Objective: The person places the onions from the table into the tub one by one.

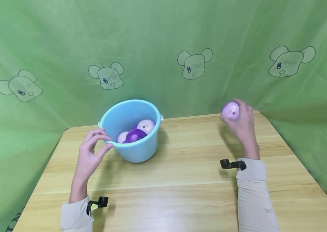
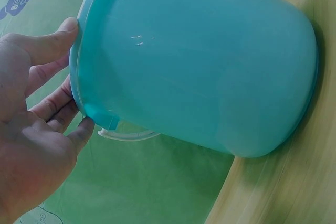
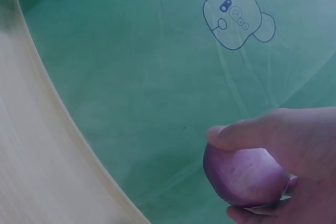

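A light blue bucket [image 1: 135, 151] stands on the table at centre-left. Inside it lie several round purple and pale lilac balls [image 1: 135, 135], partly hidden by the near wall. My left hand [image 1: 89, 158] pinches the bucket's left near rim between thumb and fingers. In the left wrist view, the thumb and fingertips of that hand [image 2: 39, 93] meet the rim. Above the table at the right, my right hand [image 1: 243, 124] grips a purple and pale lilac ball [image 1: 230, 111] with a small dark spot. The right wrist view shows this ball [image 3: 244, 177] between thumb and fingers.
The wooden table [image 1: 181, 180] has its back edge along a green cloth [image 1: 157, 42] printed with bear heads. More cloth hangs at both sides. A white handle [image 2: 128, 136] hangs beside the bucket rim in the left wrist view.
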Available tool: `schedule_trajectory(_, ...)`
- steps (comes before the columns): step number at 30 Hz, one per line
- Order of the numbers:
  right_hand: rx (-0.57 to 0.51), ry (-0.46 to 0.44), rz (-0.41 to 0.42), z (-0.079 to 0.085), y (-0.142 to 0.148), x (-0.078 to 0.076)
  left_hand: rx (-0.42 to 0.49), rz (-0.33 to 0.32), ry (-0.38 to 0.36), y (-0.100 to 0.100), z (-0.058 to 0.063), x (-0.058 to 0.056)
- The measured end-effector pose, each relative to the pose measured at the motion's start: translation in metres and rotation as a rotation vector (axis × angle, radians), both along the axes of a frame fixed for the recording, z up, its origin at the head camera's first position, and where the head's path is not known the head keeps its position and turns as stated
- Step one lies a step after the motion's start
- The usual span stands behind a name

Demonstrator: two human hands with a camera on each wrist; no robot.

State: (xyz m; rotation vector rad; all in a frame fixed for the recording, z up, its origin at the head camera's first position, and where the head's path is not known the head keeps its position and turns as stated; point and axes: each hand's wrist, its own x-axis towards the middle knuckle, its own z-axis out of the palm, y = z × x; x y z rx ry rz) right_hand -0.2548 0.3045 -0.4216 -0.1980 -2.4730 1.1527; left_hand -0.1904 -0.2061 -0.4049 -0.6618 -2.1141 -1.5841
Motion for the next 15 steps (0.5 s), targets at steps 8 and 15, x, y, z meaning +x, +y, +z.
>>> schedule_trajectory(8,0.007,0.000,0.005,0.006,-0.002,0.003,0.012,-0.011,0.008,-0.006,-0.011,-0.009)
schedule_trajectory(15,0.028,0.023,0.018,0.012,-0.007,0.005,0.000,-0.003,0.010,0.000,-0.001,-0.001)
